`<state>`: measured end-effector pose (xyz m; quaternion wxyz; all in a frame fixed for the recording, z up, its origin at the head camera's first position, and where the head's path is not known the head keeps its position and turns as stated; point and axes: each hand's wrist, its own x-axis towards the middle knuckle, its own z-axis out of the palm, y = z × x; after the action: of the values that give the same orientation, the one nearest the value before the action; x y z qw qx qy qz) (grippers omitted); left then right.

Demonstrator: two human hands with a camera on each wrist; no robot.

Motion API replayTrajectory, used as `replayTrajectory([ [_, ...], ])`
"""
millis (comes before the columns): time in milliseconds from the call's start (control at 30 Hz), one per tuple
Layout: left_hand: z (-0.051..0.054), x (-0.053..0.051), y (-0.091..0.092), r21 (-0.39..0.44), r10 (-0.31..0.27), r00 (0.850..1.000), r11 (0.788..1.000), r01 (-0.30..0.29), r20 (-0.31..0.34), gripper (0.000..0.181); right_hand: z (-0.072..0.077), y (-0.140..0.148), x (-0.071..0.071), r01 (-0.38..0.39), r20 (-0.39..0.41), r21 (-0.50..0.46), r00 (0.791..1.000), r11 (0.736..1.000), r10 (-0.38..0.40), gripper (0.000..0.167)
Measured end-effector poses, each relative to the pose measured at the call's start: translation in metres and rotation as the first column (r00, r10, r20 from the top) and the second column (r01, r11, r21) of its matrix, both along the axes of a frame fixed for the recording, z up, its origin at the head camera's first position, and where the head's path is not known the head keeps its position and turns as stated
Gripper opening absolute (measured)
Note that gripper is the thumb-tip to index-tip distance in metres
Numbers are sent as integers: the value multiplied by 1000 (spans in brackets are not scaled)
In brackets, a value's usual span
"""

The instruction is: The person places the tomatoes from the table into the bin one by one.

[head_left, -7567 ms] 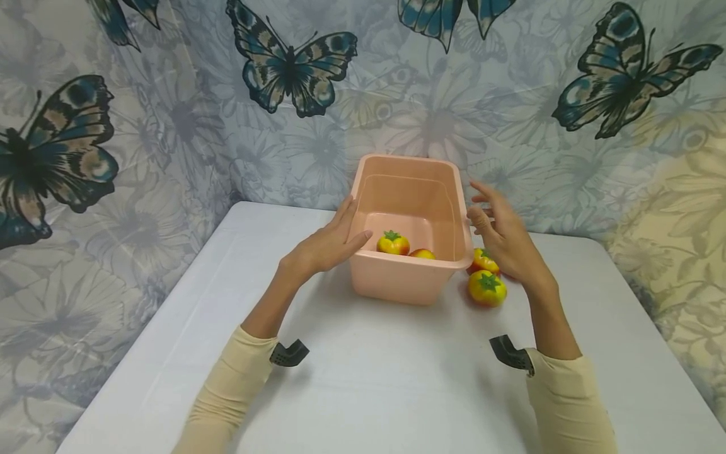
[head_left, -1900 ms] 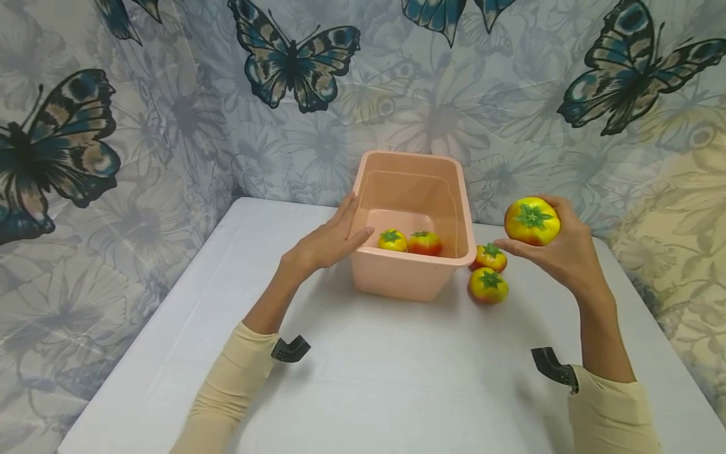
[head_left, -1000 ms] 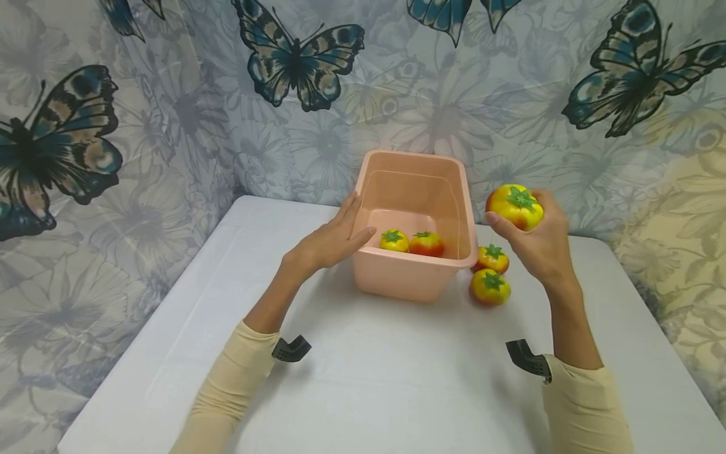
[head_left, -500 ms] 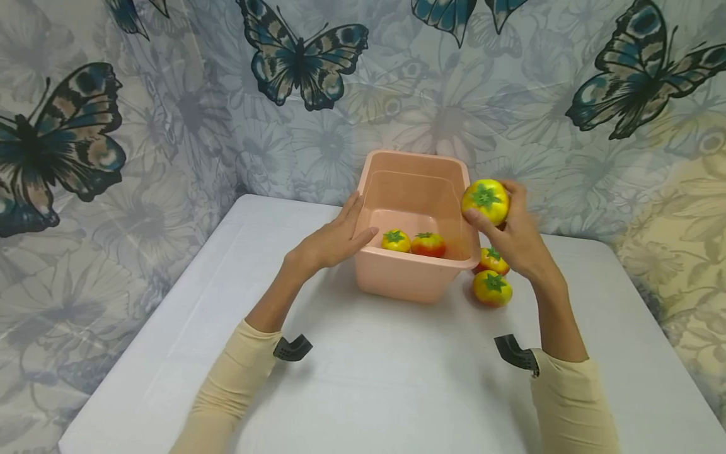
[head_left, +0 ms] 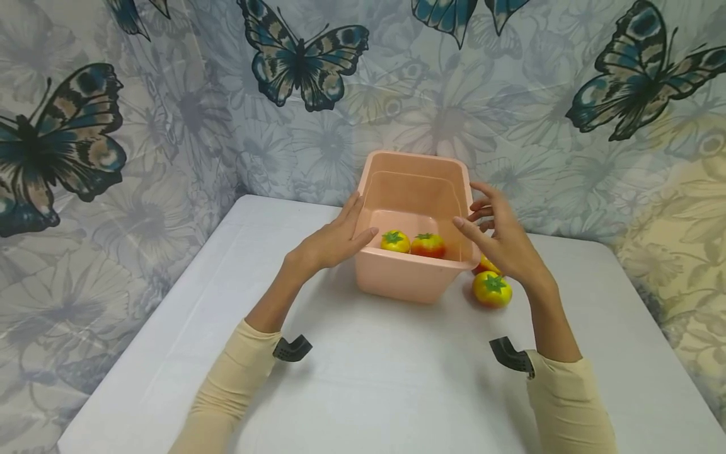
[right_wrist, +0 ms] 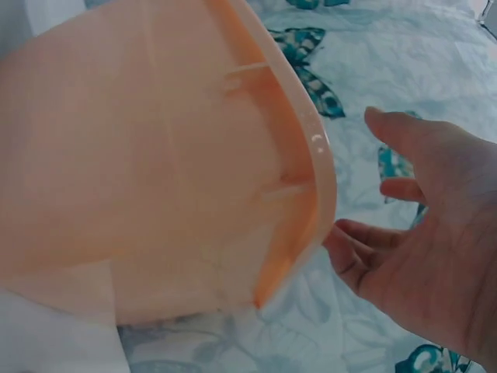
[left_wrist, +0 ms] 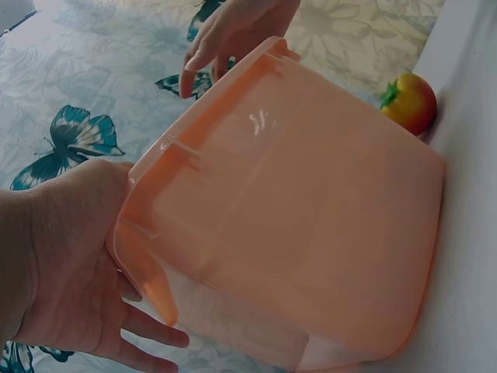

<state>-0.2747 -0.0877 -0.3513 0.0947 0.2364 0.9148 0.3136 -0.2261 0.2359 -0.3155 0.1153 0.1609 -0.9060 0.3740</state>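
A peach plastic basin (head_left: 397,277) stands on the table with two yellow-red tomatoes (head_left: 395,241) visible inside, each with a green star-shaped calyx. My left hand (head_left: 326,246) rests along the basin's left rim, fingers straight and thumb over the edge. By the right rim is my right hand (head_left: 501,236), fingers apart and holding nothing; in the right wrist view a fingertip (right_wrist: 342,241) lies at or near the rim. Outside the basin at the right sits another tomato (head_left: 491,289). Behind it, a further tomato (head_left: 486,265) is partly covered by my right hand. The front wall hides part of the basin's floor.
The white table (head_left: 363,391) reaches back to a wall covering (head_left: 442,94) printed with flowers and butterflies. The basin stands near the table's back edge. A black wrist mount (head_left: 292,348) sticks out from each sleeve.
My right hand carried a tomato leftward to the basin's right rim and let it go. That tomato is out of sight now. My left hand has stayed on the left rim.
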Motion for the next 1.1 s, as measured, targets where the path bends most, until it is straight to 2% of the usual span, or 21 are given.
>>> replayTrajectory([
  [267,-1,-1,0,2,-5,1000,1000,5,-17,92,2,13,6,-9,-48,-9,999,1000,9,69],
  [700,-1,-4,0,1,-20,999,1000,20,-28,91,6,32,17,32,11,95,999,995,-34,71],
  [833,-2,-4,0,4,-22,999,1000,22,-25,92,4,38,21,62,69,145,995,988,-72,74],
  [1100,-2,-3,-1,9,-19,1000,1000,19,-11,92,-9,54,28,66,65,211,995,975,-82,67],
])
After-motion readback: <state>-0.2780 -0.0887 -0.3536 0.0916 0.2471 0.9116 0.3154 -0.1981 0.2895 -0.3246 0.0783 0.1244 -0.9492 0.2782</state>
